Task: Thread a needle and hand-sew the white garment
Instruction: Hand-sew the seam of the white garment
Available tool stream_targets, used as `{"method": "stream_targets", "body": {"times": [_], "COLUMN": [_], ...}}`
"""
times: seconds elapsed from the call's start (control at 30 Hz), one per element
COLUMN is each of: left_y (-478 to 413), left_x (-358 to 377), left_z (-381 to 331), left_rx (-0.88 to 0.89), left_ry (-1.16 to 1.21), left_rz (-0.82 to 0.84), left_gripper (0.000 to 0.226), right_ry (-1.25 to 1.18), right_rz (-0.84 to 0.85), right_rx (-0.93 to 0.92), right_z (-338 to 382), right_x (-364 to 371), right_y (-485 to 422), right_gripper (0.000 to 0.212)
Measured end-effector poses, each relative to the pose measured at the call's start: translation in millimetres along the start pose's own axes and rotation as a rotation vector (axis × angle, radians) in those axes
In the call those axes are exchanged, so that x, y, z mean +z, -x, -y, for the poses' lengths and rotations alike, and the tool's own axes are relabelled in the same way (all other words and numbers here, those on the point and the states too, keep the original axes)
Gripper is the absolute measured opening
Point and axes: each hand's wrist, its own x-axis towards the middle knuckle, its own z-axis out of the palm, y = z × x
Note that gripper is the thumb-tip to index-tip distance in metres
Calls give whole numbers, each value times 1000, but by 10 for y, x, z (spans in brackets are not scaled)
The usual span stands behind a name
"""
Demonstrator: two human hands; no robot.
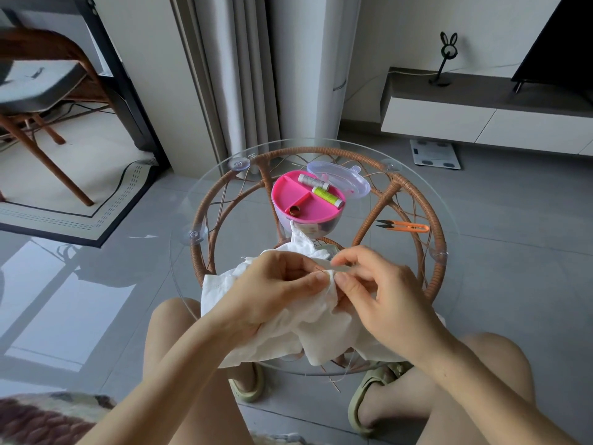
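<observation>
Fingers [316, 277] of the left hand [276, 284] curl round a fold of the white garment [282, 335] and pinch it tight, with the thumb on top. Right beside them, the fingers [349, 282] of the right hand [382, 293] pinch the same fold, almost tip to tip with the left ones. A thin dark line [318, 269] shows between the two hands. It may be the needle, but it is too small to be sure. The garment lies bunched on the near edge of the round glass counter [417, 194] and hangs over it. The step now looks like making a stitch. To do it well, the left hand should hold the fold flat and firm. The right hand should push the needle in close to the edge, then pull the thread slowly so it does not knot or pucker the cloth. Small, even stitches are best. Farther back on the counter sits a pink sewing box [308, 203] with a white spool [309, 180] and a green spool [327, 195] on top, and its clear lid [340, 178] just behind. Orange snips [407, 226] lie to the right, apart from the box.
</observation>
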Motion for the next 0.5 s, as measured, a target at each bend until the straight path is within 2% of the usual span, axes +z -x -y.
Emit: {"method": "stream_targets", "body": {"times": [0.07,0.1,0.17,0.27,0.33,0.4,0.47,0.5], "left_y": [-3,-5,2,32,43,24,20,20], "left_x": [-5,-1,15,33,48,49,20,-4], "left_z": [7,5,-13,-61,-61,-25,26,43], "left_rx": [6,9,14,18,48,82,74,66], "left_ry": [-12,-23,-59,-121,-283,-476,-524,-507], "left_rz": [-20,-24,-17,-21,-75,-193,-257,-258], "left_gripper": [13,17,24,17,11,21,31,29], "right_ry": [295,355,365,274,80,-273,-673,-857], "right_rz": [-89,-127,-170,-190,-169,-100,2,43], "right_rx": [-193,-249,-311,-342,-321,-272,-203,-155], "right_z": [-2,1,18,15,85,249,417,451], "right_x": [-11,-5,23,43,17,-51,-181,-258], "right_y": [10,1,-20,-51,-45,-23,-16,-29], "right_gripper": [23,22,18,19,17,10,8,6]}}
